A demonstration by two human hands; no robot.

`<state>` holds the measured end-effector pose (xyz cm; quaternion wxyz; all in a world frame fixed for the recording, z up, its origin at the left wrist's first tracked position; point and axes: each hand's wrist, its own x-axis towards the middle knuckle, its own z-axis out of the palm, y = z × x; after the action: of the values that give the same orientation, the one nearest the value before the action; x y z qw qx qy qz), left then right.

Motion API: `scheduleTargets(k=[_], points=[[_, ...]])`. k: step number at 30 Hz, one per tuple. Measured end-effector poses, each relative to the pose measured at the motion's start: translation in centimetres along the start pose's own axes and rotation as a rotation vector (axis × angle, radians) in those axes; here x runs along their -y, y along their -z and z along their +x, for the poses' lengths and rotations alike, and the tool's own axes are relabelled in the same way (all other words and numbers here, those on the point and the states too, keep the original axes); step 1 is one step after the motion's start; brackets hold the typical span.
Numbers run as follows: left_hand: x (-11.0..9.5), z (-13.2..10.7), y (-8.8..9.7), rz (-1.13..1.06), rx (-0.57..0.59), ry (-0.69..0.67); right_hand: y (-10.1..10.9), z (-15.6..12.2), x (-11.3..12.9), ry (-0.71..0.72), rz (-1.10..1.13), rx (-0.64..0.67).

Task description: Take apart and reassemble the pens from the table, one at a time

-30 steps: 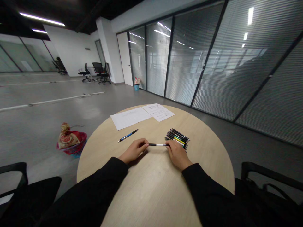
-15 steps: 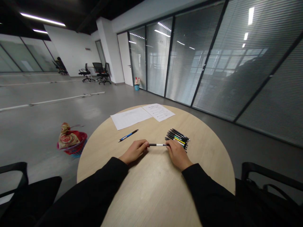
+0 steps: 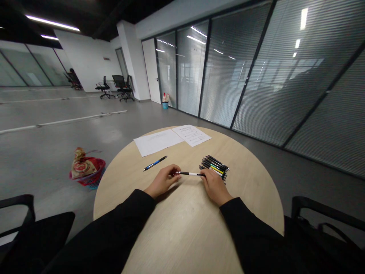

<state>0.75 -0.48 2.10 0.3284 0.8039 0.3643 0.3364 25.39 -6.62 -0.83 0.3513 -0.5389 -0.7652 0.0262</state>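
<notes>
The black-and-white pen [image 3: 188, 173] is held roughly level between both hands, above the front half of the round wooden table [image 3: 182, 236]. Left hand [image 3: 162, 182]: fingers [image 3: 173, 171] curled together at the pen's left end. Right hand [image 3: 215, 186]: fingers [image 3: 205, 175] closed over its right end. Both pen ends are hidden by the fingers, so grip force cannot be judged, and contact with the tabletop cannot be told. A bundle of pens [image 3: 214, 166] with mixed-colour barrels is laid just beyond the right hand; contact with it is unclear and the count cannot be made out. One pen is in hand; the bundle, a blue pen [image 3: 155, 163] and paper sheets [image 3: 192, 135] are left lying farther up the table, the sheet text illegible.
</notes>
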Motion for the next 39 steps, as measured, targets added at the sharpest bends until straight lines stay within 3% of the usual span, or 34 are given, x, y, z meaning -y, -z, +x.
scheduleTargets(k=[9,18,30,33,39], points=[[0.2,-0.1,0.1,0.034,0.098,0.057,-0.1,0.1,-0.1,0.016,0.018,-0.042],[-0.5,0.0,0.4,0.032,0.092,0.07,0.1,0.0,0.1,0.011,0.024,-0.018],[0.5,0.3,0.0,-0.357,0.048,0.118,0.1,-0.1,0.2,-0.04,0.074,0.061],[0.5,0.3,0.0,-0.386,0.074,0.12,0.0,-0.1,0.2,-0.039,0.095,0.046],[0.0,0.2,0.0,-0.36,0.018,0.157,-0.1,-0.1,0.1,-0.027,0.116,0.008]])
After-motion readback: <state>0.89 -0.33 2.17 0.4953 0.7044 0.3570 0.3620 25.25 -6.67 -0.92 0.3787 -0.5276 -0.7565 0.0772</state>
